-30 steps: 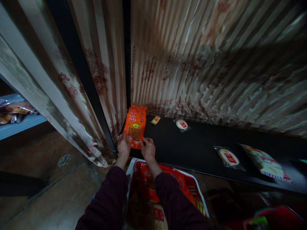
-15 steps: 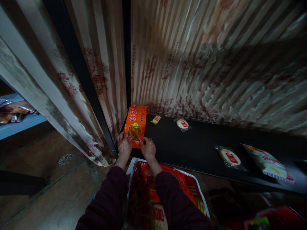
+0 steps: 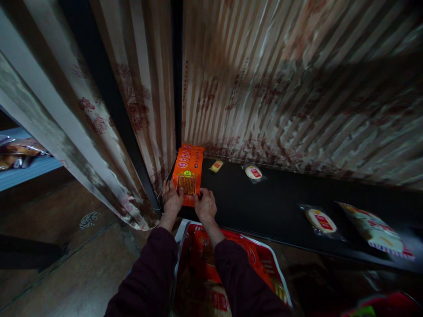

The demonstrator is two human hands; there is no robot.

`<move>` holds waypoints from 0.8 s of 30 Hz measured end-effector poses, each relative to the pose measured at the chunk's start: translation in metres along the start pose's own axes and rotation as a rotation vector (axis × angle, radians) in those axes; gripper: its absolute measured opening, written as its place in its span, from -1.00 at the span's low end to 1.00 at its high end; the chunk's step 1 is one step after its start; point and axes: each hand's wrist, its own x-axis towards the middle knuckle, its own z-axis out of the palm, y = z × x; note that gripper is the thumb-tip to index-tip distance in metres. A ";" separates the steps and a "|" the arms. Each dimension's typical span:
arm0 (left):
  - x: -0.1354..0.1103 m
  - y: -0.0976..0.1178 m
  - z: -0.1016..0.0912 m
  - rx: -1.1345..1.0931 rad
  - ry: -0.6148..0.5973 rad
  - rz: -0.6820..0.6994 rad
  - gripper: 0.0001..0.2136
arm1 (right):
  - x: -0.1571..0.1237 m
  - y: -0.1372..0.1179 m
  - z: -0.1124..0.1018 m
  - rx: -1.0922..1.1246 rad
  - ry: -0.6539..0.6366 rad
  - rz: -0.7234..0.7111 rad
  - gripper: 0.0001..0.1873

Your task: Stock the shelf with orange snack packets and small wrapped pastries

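Several orange snack packets (image 3: 187,174) lie overlapped in a row at the left end of a black shelf (image 3: 277,198). A window on the front one shows brown sticks. My left hand (image 3: 172,199) grips that front packet by its lower left edge, thumb on top. At the lower right edge my right hand (image 3: 205,205) pinches the same packet, its fingers curled. A small yellow packet (image 3: 217,166) lies to the right of the stack, and beyond it a round pale item in clear wrap (image 3: 253,172).
Below my forearms stands a red basket with a white rim (image 3: 280,273), holding more orange packets. Farther right on the shelf lie another wrapped round item (image 3: 321,221) and a larger bag (image 3: 373,229). Striped curtains (image 3: 264,88) and a dark post (image 3: 125,119) border the shelf.
Hands and front packet stay nearly in place, shifting only slightly in the picture. My left thumb has lifted a little higher on the packet. The view has turned slightly.
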 end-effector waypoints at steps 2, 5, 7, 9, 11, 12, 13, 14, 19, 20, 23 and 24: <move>0.000 0.001 0.000 -0.009 0.000 -0.009 -0.54 | 0.004 0.003 0.008 0.080 0.062 -0.042 -0.62; 0.001 0.003 -0.001 -0.015 -0.002 -0.032 -0.54 | 0.013 0.006 0.018 0.189 0.087 -0.101 -0.48; 0.002 0.004 -0.002 -0.009 -0.011 -0.043 -0.53 | 0.018 0.005 0.022 0.237 0.068 -0.115 -0.44; 0.003 0.005 -0.002 0.004 -0.021 -0.052 -0.52 | 0.022 0.002 0.022 0.258 0.033 -0.110 -0.42; 0.003 0.005 -0.002 0.016 -0.021 -0.057 -0.52 | 0.023 0.000 0.021 0.259 0.001 -0.099 -0.41; 0.002 0.005 -0.002 0.020 -0.018 -0.057 -0.52 | 0.024 0.000 0.020 0.256 -0.009 -0.094 -0.41; 0.002 0.005 -0.003 0.021 -0.014 -0.055 -0.52 | 0.023 0.000 0.020 0.253 -0.016 -0.093 -0.41; 0.002 0.005 -0.003 0.019 -0.011 -0.051 -0.53 | 0.023 0.001 0.020 0.248 -0.019 -0.092 -0.42; 0.001 0.005 -0.004 0.011 -0.014 -0.049 -0.56 | 0.020 0.005 0.022 0.223 -0.006 -0.102 -0.46; 0.001 0.005 -0.004 0.010 -0.015 -0.053 -0.57 | 0.020 0.005 0.023 0.219 -0.004 -0.106 -0.46; 0.001 0.006 -0.004 -0.004 -0.014 -0.056 -0.56 | 0.019 0.002 0.023 0.207 0.005 -0.104 -0.46; 0.001 0.007 -0.005 -0.011 -0.013 -0.057 -0.55 | 0.019 0.001 0.022 0.203 0.010 -0.101 -0.46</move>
